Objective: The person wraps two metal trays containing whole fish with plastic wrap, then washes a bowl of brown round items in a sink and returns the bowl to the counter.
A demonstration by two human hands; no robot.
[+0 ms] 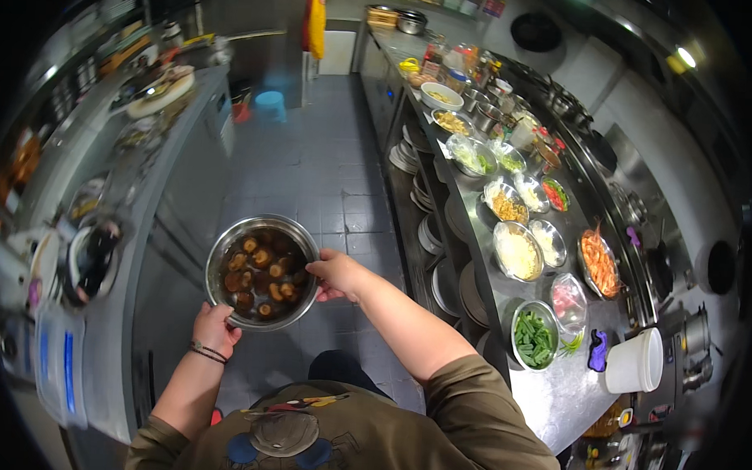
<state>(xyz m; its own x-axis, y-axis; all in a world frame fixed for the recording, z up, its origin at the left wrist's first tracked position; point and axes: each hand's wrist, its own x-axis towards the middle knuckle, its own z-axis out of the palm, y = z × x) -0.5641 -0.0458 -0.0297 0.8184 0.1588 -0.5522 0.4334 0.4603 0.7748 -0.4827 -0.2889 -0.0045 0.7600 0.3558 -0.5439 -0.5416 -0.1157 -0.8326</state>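
Note:
A round stainless steel bowl (217,242) hangs over the floor between two counters, held by both my hands. Brown mushrooms (261,258), their stems showing, lie in dark liquid inside it. My left hand (217,327) grips the near rim at the lower left, thumb on the edge. On the right side, my right hand (339,276) has its thumb on the rim and its fingers below. The undersides of the bowl and some fingertips are hidden.
On the right steel counter (532,399) stand a bowl of cut green vegetables (534,335), shrimp (599,261), minced garlic-like bits (517,251) and a white bucket (634,362). Plates (445,287) fill shelves underneath. Along the left counter (187,141) are dishes and a plastic container (59,364). A blue stool (270,105) stands ahead.

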